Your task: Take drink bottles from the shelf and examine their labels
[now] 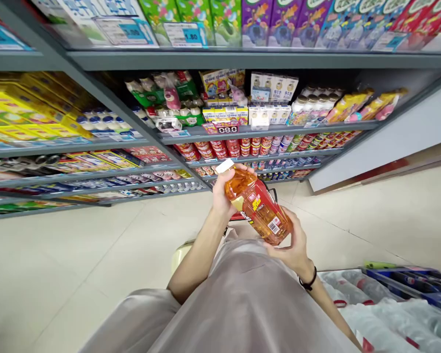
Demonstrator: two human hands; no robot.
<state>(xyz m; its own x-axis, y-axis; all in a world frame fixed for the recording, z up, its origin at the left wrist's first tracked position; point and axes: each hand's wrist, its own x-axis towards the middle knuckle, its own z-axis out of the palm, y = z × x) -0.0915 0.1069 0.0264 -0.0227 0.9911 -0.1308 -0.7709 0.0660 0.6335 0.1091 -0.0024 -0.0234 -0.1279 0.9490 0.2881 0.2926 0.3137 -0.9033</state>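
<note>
Between my two hands is a large clear bottle of amber drink (pixel 259 206), with a white cap and a red and yellow label. It is tilted, its cap towards the upper left and its base towards the lower right. My left hand (pixel 223 192) wraps round the neck end, just below the cap. Around the base curl the fingers and thumb of my right hand (pixel 292 247), its wrist in a black band. A barcode on the label faces up at me. Below the bottle, something red with a dark handle shows in part, mostly hidden.
Grey store shelves (pixel 242 60) stand ahead, stocked with drink cartons, small bottles and cups. A white panel (pixel 382 132) closes them off at the right. Wrapped packs of bottles (pixel 389 318) and a blue crate (pixel 419 282) sit at the lower right on the pale tiled floor (pixel 106 250).
</note>
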